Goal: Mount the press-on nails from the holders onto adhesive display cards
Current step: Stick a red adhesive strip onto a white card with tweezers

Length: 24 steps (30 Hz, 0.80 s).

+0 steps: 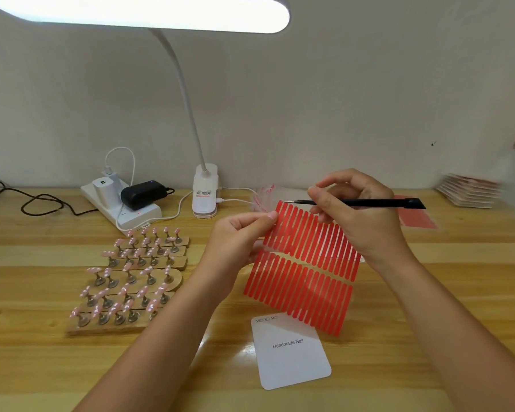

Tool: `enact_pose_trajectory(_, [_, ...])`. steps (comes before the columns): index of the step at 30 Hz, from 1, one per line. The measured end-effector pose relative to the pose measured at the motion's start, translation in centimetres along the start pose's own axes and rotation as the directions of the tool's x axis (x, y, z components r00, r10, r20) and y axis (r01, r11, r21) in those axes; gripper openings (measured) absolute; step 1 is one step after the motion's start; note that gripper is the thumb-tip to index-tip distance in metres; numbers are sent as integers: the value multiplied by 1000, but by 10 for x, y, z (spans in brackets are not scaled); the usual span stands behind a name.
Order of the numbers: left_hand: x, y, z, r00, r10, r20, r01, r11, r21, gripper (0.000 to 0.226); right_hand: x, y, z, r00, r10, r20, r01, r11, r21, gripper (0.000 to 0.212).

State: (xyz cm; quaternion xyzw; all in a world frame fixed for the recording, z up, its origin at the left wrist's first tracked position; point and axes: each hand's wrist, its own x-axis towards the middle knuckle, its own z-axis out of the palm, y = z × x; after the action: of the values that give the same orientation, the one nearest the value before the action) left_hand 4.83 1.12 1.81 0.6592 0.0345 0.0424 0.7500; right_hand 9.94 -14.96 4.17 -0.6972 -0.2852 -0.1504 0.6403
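Note:
My left hand (pixel 241 233) pinches the upper left corner of a sheet of red adhesive strips (pixel 304 269) and holds it up above the table. My right hand (pixel 360 212) grips black tweezers (pixel 354 202), whose fine tip touches the top left strip of the sheet. A white display card (pixel 292 355) printed "Handmade Nail" lies flat on the table below the sheet. To the left, several wooden holders (pixel 131 278) carry rows of pink press-on nails on small metal stands.
A white clip lamp (pixel 204 188) stands at the back with its lit head overhead. A power strip (pixel 122 209) with chargers and cables lies back left. A stack of cards (pixel 470 190) and a red sheet (pixel 416 217) sit back right, clear bags (pixel 263 194) behind my hands.

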Motion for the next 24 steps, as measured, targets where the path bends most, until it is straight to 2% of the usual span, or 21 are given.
enact_pose_trajectory(7, [1,-1,-1,1000,-8,9,8,1000,-2,17,0,1,-1,1000,-6,31,6,1000,2,10])
enact_pose_trajectory(11, [1,-1,-2,1000,-8,15,8,1000,7,19,-1,-1,0,999,-19,44,19,1000,-7,16])
enact_pose_trajectory(15, [1,-1,-2,1000,-20,21,20,1000,2,21,-2,1,0,997,-44,60,46,998,-36,9])
enact_pose_trajectory(21, [1,0,-3,993,-90,78,97,992,-80,24,-2,3,1,997,-39,70,41,999,-31,11])
enact_pose_trajectory(24, [2,0,-3,992,-115,61,120,988,-98,22,-2,2,2,996,-35,79,37,999,-26,11])
